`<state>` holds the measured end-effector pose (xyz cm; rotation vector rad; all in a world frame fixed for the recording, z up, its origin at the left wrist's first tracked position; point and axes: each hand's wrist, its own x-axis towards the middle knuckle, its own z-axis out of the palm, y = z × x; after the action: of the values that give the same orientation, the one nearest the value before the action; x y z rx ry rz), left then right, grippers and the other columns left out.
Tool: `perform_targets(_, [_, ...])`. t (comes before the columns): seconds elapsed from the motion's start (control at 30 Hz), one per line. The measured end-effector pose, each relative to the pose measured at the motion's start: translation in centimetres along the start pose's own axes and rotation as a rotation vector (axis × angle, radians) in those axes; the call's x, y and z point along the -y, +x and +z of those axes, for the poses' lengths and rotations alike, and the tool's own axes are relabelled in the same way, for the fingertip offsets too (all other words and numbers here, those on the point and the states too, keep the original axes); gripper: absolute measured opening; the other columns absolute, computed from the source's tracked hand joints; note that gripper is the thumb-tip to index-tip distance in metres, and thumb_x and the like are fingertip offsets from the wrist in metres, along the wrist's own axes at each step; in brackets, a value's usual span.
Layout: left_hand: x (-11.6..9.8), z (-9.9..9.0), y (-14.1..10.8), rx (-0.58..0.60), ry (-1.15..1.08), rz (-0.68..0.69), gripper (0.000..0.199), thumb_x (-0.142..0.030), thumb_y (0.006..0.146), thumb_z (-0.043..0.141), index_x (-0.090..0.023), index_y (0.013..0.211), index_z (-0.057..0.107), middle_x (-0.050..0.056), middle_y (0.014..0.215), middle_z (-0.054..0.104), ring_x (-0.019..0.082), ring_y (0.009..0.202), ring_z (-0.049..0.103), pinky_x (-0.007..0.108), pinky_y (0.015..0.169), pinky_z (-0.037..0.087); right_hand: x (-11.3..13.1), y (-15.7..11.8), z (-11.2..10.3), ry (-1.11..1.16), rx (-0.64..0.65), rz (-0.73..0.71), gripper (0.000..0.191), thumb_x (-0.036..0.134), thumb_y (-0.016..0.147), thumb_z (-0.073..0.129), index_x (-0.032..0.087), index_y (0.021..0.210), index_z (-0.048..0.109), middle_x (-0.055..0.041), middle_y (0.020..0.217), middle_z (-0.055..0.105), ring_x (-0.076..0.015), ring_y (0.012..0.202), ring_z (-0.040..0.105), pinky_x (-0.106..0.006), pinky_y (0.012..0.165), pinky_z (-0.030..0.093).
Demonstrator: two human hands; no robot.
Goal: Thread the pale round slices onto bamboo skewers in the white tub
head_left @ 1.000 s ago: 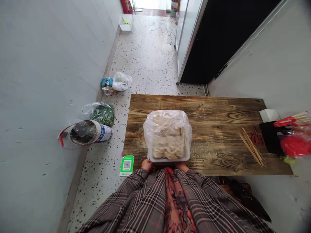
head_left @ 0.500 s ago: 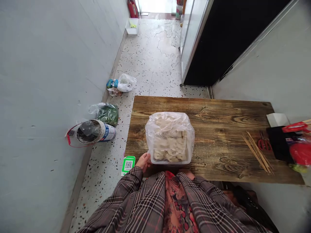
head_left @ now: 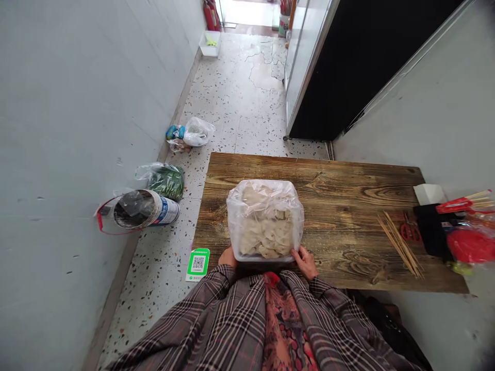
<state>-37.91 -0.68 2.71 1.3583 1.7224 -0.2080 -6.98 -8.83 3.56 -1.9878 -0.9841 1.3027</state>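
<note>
A white translucent plastic box (head_left: 266, 259), lined with a clear plastic bag (head_left: 270, 201), stands at the near edge of the wooden table. Pale beige, folded pieces of food (head_left: 266, 237) fill it under the bag; their exact kind is unclear. My left hand (head_left: 228, 256) grips the box's near left corner, its fingertips hidden by the box. At the near right corner, my right hand (head_left: 306, 263) is closed on the rim, thumb and fingers visible against it. A green-and-white QR code card (head_left: 198, 264) lies left of my left hand.
On the wooden table (head_left: 340, 206) to the right are wooden skewers (head_left: 401, 245), red-handled scissors (head_left: 410, 232) and a black holder (head_left: 429, 232). A bucket (head_left: 149, 208) and bagged greens (head_left: 167, 181) stand on the floor at left, beside the wall.
My right hand has come up from below the near table edge to the box's right corner. My left fingers have slipped out of sight at the left corner. The food looks shifted.
</note>
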Motion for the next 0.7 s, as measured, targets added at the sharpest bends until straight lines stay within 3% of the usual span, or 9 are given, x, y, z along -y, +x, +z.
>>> perform_targets(0.17, [0.9, 0.5, 0.5, -0.047, -0.055, 0.003, 0.025, -0.023, 0.084, 0.057, -0.015, 0.107, 0.064, 0.016, 0.100, 0.072, 0.031, 0.104, 0.065, 0.033, 0.083, 0.046, -0.5, -0.6, -0.8, -0.078, -0.004, -0.036, 0.054, 0.076, 0.069, 0.053, 0.024, 0.055, 0.046, 0.0016, 0.054, 0.048, -0.0149, 0.059, 0.043, -0.028, 0.061, 0.040])
perform_targets(0.27, [1.0, 0.8, 0.5, -0.068, -0.091, 0.001, 0.023, -0.021, 0.083, 0.059, -0.014, 0.105, 0.063, 0.014, 0.096, 0.071, 0.031, 0.102, 0.065, 0.031, 0.080, 0.046, -0.6, -0.8, -0.7, -0.089, -0.005, -0.023, 0.058, 0.080, 0.070, 0.051, 0.025, 0.052, 0.042, 0.0012, 0.052, 0.048, -0.0144, 0.055, 0.044, -0.028, 0.058, 0.041])
perform_targets(0.4, [1.3, 0.2, -1.1, -0.134, -0.104, -0.001, 0.035, -0.021, 0.078, 0.063, -0.014, 0.112, 0.058, 0.012, 0.106, 0.067, 0.030, 0.106, 0.062, 0.034, 0.088, 0.047, -0.8, -1.4, -0.3, -0.039, 0.042, 0.019, 0.059, 0.079, 0.077, 0.044, 0.022, 0.062, 0.053, -0.0022, 0.055, 0.061, -0.0156, 0.049, 0.053, -0.028, 0.051, 0.044])
perform_targets(0.53, [1.4, -0.7, -3.9, -0.219, -0.084, 0.211, 0.055, -0.022, 0.073, 0.067, -0.017, 0.125, 0.053, 0.010, 0.113, 0.060, 0.025, 0.108, 0.059, 0.037, 0.098, 0.046, -0.8, -2.0, -0.1, 0.015, 0.073, -0.014, 0.058, 0.071, 0.066, 0.063, 0.017, 0.086, 0.069, -0.0084, 0.082, 0.076, -0.0227, 0.071, 0.067, -0.034, 0.068, 0.053])
perform_targets(0.6, [1.0, -0.8, -4.7, -0.166, -0.118, 0.285, 0.048, -0.022, 0.069, 0.070, -0.017, 0.116, 0.060, 0.008, 0.107, 0.062, 0.024, 0.102, 0.061, 0.036, 0.095, 0.048, -0.9, -2.1, 0.3, 0.016, 0.058, -0.019, 0.055, 0.066, 0.063, 0.068, 0.016, 0.087, 0.072, -0.0102, 0.084, 0.077, -0.0262, 0.077, 0.068, -0.038, 0.074, 0.053])
perform_targets(0.7, [-0.1, -0.4, -4.6, -0.140, -0.204, 0.237, 0.028, -0.014, 0.070, 0.066, -0.016, 0.098, 0.068, 0.008, 0.102, 0.069, 0.024, 0.100, 0.064, 0.034, 0.094, 0.048, -0.9, -2.2, 1.2, 0.009, 0.011, -0.008, 0.051, 0.063, 0.069, 0.062, 0.015, 0.081, 0.073, -0.0117, 0.079, 0.076, -0.0284, 0.076, 0.068, -0.040, 0.072, 0.053])
